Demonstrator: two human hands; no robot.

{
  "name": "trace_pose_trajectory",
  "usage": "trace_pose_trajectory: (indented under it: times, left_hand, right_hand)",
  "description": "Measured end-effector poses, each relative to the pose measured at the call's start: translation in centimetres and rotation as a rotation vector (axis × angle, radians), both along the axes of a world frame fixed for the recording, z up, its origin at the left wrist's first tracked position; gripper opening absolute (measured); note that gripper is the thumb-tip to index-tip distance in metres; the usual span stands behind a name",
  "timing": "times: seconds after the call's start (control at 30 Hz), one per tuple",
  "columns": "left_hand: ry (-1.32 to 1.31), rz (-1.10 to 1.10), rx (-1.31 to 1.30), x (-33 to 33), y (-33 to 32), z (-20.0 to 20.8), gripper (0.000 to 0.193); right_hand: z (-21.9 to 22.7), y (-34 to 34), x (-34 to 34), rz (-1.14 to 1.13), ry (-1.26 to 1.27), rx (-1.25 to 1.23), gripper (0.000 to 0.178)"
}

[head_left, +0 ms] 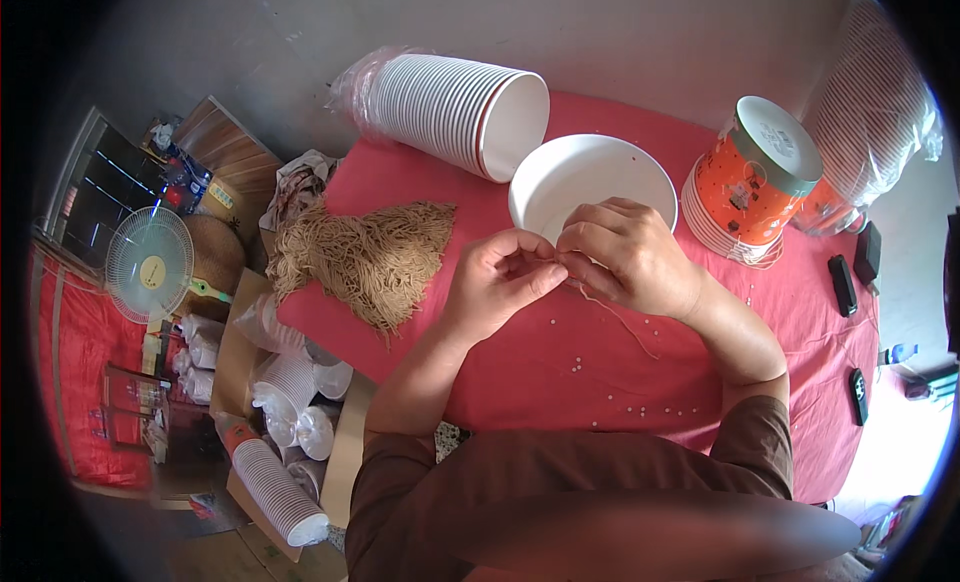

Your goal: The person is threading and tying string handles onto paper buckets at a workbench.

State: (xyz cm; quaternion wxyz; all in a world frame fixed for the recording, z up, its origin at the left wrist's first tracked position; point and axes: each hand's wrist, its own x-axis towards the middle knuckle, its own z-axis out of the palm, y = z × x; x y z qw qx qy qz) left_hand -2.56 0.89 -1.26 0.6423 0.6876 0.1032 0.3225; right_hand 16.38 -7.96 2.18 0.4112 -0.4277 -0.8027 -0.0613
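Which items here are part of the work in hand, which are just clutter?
In use: left hand and right hand pinching a tan string; white bowl; pile of tan strings.

Lying about: stack of bowls; orange tub; black devices; fan.

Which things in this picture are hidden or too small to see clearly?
Head view:
- Whatever the fingertips of the left hand and right hand pinch: covered by the fingers; only a thin string trails out.
- Small white dots on the red cloth: too small to identify.
- White bowl: near rim hidden behind the hands.
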Motion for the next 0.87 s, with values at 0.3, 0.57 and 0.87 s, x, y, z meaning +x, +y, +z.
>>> trace_pose_trajectory:
  times: [0.3, 0.57, 0.87]
  left_hand:
    - [0.037, 0.094, 0.130, 0.1, 0.1, -0.7, 0.008]
    - [0.002, 0.217, 0.447, 0.5, -0.2, -0.5, 0.014]
    - [-0.139, 0.325, 0.793, 0.8, -0.1, -0.3, 0.016]
  right_hand:
    - [0.1, 0.0, 0.1, 0.017, 0.014, -0.091, 0.013]
    - [0.1, -0.1, 0.0, 0.008, 0.017, -0.123, 0.011]
    - [0.7, -0.4, 0.2, 0.048, 0.095, -0.264, 0.011]
